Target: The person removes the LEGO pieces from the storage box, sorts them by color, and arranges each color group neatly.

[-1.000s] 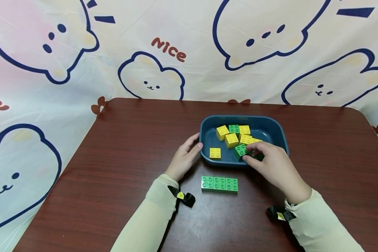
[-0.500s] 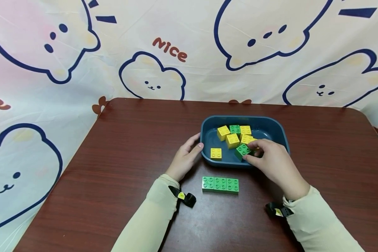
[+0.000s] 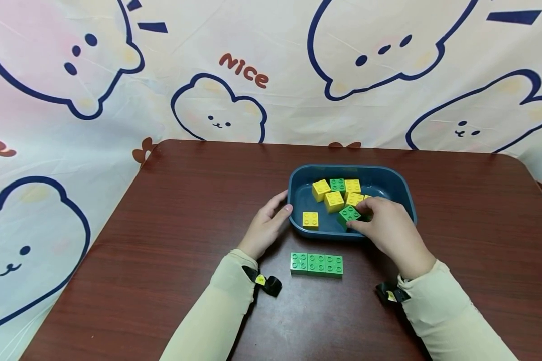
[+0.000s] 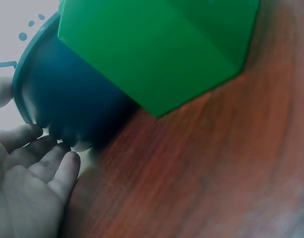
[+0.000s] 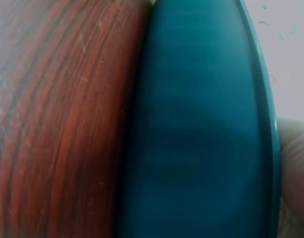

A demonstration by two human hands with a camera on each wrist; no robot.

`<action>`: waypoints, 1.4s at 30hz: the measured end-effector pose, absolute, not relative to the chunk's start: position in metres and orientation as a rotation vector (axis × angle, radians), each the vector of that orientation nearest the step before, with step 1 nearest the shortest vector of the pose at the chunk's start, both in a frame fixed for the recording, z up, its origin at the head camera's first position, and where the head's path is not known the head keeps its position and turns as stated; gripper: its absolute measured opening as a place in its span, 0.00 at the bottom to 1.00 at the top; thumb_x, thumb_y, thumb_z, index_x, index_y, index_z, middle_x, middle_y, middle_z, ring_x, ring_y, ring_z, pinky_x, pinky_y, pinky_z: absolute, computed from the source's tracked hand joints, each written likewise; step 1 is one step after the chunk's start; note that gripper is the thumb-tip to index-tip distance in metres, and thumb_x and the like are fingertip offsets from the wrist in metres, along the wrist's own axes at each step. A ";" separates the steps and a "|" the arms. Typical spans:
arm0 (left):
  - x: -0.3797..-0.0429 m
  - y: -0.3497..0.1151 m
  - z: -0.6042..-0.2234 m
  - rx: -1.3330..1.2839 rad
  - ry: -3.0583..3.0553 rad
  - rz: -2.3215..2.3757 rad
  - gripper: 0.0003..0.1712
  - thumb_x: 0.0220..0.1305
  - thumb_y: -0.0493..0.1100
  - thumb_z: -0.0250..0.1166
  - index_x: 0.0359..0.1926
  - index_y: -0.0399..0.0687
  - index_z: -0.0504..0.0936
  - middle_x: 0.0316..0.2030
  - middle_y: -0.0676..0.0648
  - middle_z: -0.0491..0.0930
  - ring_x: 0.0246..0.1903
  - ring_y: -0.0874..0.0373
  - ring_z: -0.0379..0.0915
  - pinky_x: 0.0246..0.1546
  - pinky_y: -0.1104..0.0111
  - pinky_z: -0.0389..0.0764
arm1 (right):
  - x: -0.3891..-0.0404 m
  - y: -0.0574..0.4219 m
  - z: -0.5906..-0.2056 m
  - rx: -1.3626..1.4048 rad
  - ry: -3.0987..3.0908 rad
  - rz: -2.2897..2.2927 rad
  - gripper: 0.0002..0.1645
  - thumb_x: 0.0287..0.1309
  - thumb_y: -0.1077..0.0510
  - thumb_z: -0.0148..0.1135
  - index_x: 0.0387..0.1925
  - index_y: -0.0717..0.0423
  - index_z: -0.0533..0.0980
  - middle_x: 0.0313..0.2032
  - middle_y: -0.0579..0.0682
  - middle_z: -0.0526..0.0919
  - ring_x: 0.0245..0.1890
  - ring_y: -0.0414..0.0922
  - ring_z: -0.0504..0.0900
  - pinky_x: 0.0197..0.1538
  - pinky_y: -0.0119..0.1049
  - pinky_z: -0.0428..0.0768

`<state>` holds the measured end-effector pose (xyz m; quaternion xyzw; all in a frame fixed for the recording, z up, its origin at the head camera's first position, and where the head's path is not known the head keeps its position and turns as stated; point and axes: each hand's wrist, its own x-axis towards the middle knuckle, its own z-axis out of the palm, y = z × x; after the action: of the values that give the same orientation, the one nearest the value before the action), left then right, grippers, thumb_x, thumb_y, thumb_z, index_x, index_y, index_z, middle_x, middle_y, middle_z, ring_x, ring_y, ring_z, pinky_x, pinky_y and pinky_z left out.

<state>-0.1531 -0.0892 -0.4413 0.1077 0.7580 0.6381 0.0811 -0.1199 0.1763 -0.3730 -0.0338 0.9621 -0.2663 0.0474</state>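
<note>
while left hand touches tray, right hand pinches green block

inside: at least five yellow blocks, two green blocks. toward seven o'clock, a green row of three lies on the tabletop. left fingers lie relaxed at the nine-o'clock side; right fingers, narrowly parted, grasp the six-o'clock green block.

Indoor tabletop setting, exact kind of room unclear, dark wood-grain desk with rounded corners, creased pale sheet behind it, printed with navy-outlined cartoon animals and the word "Nice", toy bricks and a blue tray on top
</note>
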 end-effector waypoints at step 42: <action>-0.153 -0.090 -0.441 0.319 2.259 1.906 0.29 0.77 0.51 0.55 0.74 0.53 0.67 0.71 0.53 0.66 0.73 0.59 0.54 0.72 0.53 0.57 | -0.107 0.182 -0.373 -0.218 2.972 -1.079 0.22 0.62 0.52 0.69 0.56 0.57 0.82 0.54 0.58 0.82 0.55 0.56 0.77 0.56 0.59 0.76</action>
<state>-0.1528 -0.0898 -0.4405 0.1068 0.7573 0.6388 0.0844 -0.1075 0.1819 -0.3729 -0.0688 0.9377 -0.3404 -0.0137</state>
